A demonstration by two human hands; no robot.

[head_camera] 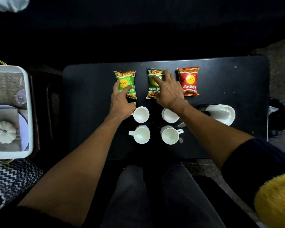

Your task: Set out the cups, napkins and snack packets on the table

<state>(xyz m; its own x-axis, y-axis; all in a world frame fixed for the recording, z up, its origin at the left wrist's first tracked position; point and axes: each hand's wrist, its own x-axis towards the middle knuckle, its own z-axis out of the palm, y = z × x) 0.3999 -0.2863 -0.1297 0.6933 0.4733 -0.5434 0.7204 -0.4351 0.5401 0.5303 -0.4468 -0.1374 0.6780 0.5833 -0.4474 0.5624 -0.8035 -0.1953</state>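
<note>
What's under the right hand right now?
The right hand lies on the dark green snack packet, flat on the black table. Its top edge and lower left show; the hand covers the label's middle.

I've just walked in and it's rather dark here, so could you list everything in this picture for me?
table: one, black, centre
light green packet: one, far row, left
dark green packet: one, far row, middle
red packet: one, far row, right
cups: four, white, a square near the packets
napkins: a white stack, right of the cups
tray: one, white rim, far left
yellow cushion: one, bottom right
left hand: on the light green packet
right hand: on the dark green packet
</note>
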